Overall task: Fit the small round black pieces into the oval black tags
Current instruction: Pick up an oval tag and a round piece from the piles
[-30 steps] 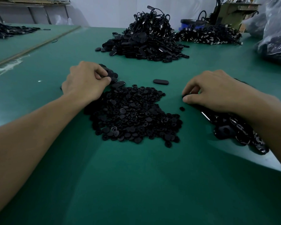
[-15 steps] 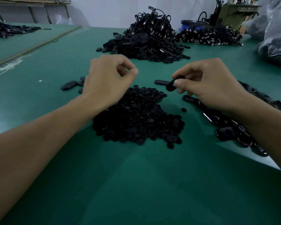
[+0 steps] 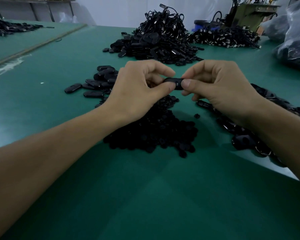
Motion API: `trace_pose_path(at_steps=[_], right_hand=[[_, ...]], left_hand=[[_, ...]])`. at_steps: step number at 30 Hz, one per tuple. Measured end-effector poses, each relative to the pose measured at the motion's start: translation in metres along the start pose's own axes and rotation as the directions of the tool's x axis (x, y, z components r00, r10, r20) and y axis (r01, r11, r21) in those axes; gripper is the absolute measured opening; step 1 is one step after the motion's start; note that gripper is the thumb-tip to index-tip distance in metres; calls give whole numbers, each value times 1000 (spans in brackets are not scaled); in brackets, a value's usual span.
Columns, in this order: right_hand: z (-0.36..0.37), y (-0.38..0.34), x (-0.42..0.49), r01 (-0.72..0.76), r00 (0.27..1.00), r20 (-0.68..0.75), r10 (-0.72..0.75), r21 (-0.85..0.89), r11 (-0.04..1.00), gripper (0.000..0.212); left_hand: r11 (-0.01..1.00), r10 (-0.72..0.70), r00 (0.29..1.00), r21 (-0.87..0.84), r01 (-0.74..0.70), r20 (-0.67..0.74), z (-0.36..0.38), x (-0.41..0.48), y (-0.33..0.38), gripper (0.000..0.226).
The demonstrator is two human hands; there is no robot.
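You're mid-fit on one tag (image 3: 174, 83), held above the far edge of the rounds pile (image 3: 156, 134). Left of the pile a small cluster of tags (image 3: 97, 82) looks finished; right of it a bigger heap (image 3: 246, 137) waits, so most remains. Your left hand (image 3: 137, 90) and right hand (image 3: 222, 87) each pinch the tag's ends, thumb to forefinger, other fingers curled.
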State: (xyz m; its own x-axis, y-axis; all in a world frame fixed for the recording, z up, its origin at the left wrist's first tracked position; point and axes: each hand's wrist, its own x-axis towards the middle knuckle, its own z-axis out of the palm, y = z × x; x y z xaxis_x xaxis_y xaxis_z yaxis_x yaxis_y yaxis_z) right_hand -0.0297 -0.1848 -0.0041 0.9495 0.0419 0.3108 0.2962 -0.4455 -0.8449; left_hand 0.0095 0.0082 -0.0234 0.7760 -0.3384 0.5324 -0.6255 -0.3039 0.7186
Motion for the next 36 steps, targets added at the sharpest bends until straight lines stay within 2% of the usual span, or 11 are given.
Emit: trace_pose_path(at_steps=[3,7,10,13,15,17,19,25,28,32,36], right_hand=[[-1,-2,0,-19,1000,-14,20,59,998,8],[6,-7,-3,-104,994,68,87,322,941,10],[9,-10,-5,-129,988,128,84,401,907,22],[7,-7,-5,-98,991,107,76,215,972,12],[1,-4,-5,-7,997,73,15,-117,993,8],[-7,-1,-3,71,996,82,-41,-406,911,5],[-17,-1,-2,88,991,129,-21,-539,838,10],[-28,-2,-2,59,937,304,172,-623,780,12],[-28,-1,0,110,936,322,143,-652,750,2],[-24,0,0,176,953,298,47,-675,717,15],[-21,-3,-1,161,984,157,-89,-545,823,22]], left_hand=[[995,-26,998,-102,21,-52,1,1,2,19],[949,-108,986,-308,63,-130,4,4,6,24],[934,-74,994,-356,42,-76,5,2,8,24],[959,-33,999,-284,27,-18,6,-1,6,25],[978,-50,999,-203,47,-9,6,-3,5,26],[985,-54,998,-166,48,-33,5,-4,4,23],[989,-47,997,-146,38,-61,3,-3,4,22],[982,-90,994,-170,80,-54,1,0,0,32],[980,-96,994,-182,85,-48,1,1,-3,36],[973,-115,993,-204,105,-39,1,1,-4,38],[971,-122,992,-208,114,-23,2,1,-4,37]])
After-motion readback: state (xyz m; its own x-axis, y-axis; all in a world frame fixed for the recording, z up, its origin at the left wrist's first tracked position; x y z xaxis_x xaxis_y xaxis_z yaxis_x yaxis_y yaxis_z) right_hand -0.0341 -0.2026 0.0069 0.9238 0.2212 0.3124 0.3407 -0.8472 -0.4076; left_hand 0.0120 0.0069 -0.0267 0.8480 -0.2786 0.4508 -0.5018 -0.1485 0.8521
